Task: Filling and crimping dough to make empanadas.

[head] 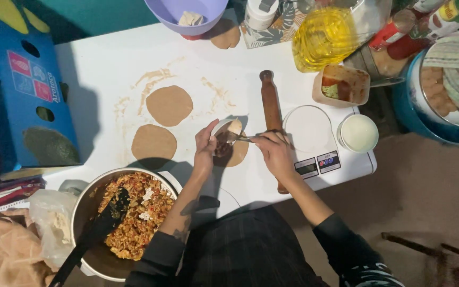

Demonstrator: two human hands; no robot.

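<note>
Between both hands, dough round, spoon above

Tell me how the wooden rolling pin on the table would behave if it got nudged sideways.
The rolling pin is a round cylinder lying flat, so it would probably roll across the smooth white table. It looks like solid wood, likely stiff and fairly heavy. The kitchen scale beside it might stop it.

wooden rolling pin, matt dough rounds

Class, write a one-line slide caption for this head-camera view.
Left hand folds a dough round while the right hand forks filling onto it, beside a pot.
</note>
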